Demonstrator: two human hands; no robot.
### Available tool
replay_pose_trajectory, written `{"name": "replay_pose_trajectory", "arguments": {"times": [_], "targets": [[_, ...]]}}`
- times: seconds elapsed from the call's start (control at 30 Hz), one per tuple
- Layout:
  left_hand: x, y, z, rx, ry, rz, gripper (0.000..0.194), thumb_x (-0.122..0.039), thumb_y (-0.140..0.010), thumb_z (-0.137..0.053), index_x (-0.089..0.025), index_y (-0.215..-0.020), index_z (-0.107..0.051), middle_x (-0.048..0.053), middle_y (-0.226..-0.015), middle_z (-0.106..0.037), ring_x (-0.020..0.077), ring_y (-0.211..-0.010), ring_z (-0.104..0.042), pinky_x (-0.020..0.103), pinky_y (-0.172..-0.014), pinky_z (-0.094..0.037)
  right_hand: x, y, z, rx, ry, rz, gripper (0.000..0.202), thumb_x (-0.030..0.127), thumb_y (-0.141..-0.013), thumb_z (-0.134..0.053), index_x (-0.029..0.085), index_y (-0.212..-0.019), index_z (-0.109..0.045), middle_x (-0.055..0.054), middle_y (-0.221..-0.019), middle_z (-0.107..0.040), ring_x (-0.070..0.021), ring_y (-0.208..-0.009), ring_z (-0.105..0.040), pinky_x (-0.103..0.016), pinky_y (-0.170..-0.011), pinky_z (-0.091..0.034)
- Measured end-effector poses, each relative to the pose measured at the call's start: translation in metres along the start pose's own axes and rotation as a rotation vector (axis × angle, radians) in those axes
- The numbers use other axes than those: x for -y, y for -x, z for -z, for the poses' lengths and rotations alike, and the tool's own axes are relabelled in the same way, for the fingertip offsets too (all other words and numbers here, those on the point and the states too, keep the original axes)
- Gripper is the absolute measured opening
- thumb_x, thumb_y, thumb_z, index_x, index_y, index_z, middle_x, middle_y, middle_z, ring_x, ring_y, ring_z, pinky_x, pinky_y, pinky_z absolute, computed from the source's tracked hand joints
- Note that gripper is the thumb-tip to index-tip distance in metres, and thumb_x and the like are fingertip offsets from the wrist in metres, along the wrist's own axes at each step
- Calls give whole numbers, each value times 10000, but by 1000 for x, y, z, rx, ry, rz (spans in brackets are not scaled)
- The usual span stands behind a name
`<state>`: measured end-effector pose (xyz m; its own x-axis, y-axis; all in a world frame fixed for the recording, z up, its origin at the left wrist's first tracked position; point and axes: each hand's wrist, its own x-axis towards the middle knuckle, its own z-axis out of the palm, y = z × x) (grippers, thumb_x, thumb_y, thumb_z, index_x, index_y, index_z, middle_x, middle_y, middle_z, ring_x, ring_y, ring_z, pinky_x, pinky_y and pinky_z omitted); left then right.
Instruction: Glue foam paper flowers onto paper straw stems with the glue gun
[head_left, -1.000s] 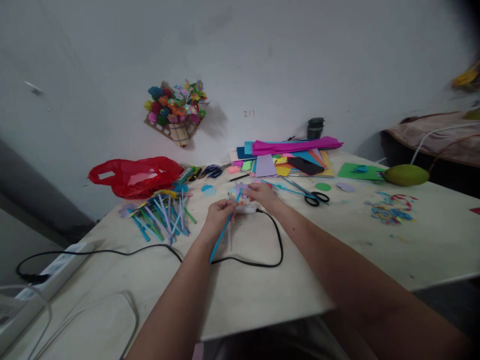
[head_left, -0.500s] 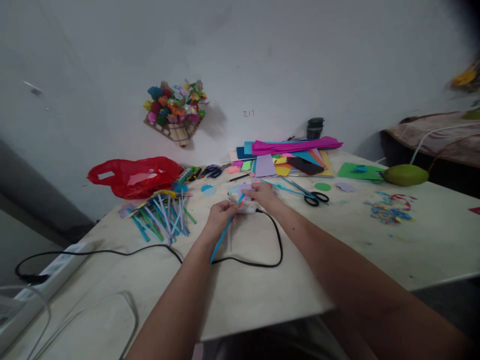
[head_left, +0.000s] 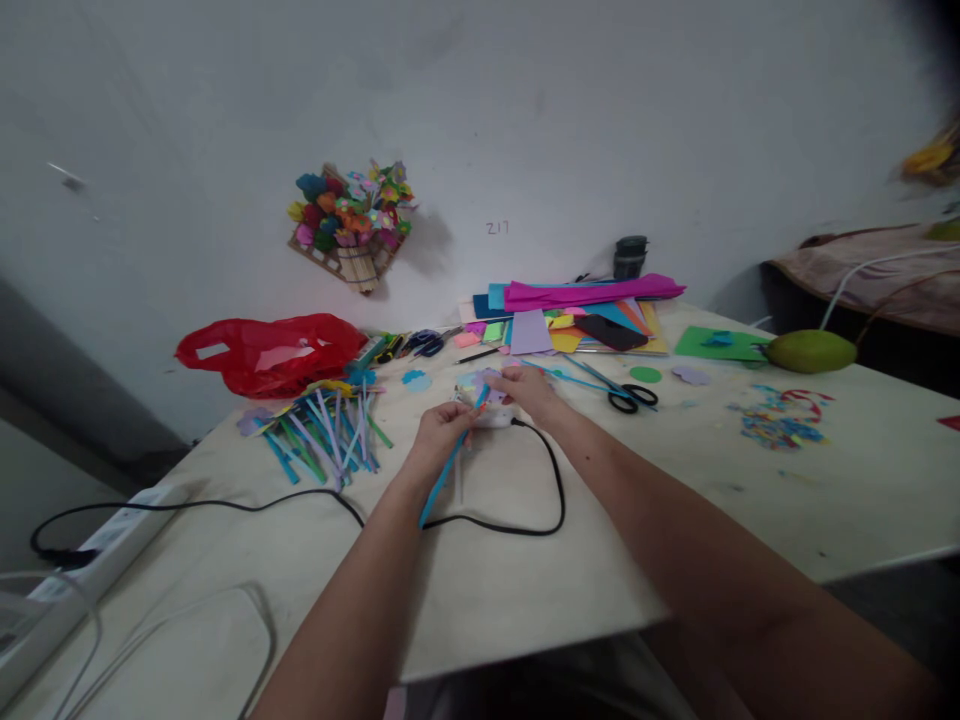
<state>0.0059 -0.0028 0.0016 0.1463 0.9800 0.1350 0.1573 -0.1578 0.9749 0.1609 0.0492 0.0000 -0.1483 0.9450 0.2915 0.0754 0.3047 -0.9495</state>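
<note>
My left hand is closed round a long blue paper strip, whose lower end hangs down past my wrist. At the strip's upper end, the fingertips of my right hand are pinched together. A light purple scalloped paper shape shows just behind those fingers; whether they touch it I cannot tell. Below both hands lies a white corded tool that looks like a glue gun, partly hidden by the left hand. Something small and orange shows beside the left fingertips.
Purple, green and blue strips lie beside a red plastic bag on the left. To the right are black-handled scissors, paper scraps and a green fruit. Coloured sheets are stacked at the back. A black cord loops nearby.
Almost nothing differs. Both hands keep their hold at the same place, with only a very slight shift of the fingers and the blue strip.
</note>
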Motion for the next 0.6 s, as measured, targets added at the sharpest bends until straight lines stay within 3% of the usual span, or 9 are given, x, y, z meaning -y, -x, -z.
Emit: {"name": "replay_pose_trajectory", "arguments": {"times": [0.13, 0.33, 0.6], "targets": [[3, -1, 2, -1, -2, 24, 258, -399, -628, -607, -146, -626, -555, -43, -414, -484, 62, -361, -385, 201, -399, -245, 3, 1, 1, -17, -112, -26, 312, 426, -628, -557, 175, -488, -435, 43, -485, -388, -83, -479, -378, -228, -472, -350], [4, -2, 4, -10, -1, 27, 236, -378, -633, -594, -145, -628, -556, -42, -402, -488, 64, -348, -383, 201, -386, -238, -2, -2, 0, 26, -85, -37, 124, 251, -561, -568, 147, -621, -598, 19, -557, -538, -90, -523, -463, -217, -498, -354], [2, -2, 4, -5, 35, 54, 226, -367, -624, -597, -144, -640, -568, -42, -388, -483, 58, -329, -362, 199, -375, -218, -12, -6, 0, -31, 204, 205, 177, 276, -669, -546, 199, -760, -677, -2, -721, -655, -147, -679, -559, -257, -629, -400]]}}
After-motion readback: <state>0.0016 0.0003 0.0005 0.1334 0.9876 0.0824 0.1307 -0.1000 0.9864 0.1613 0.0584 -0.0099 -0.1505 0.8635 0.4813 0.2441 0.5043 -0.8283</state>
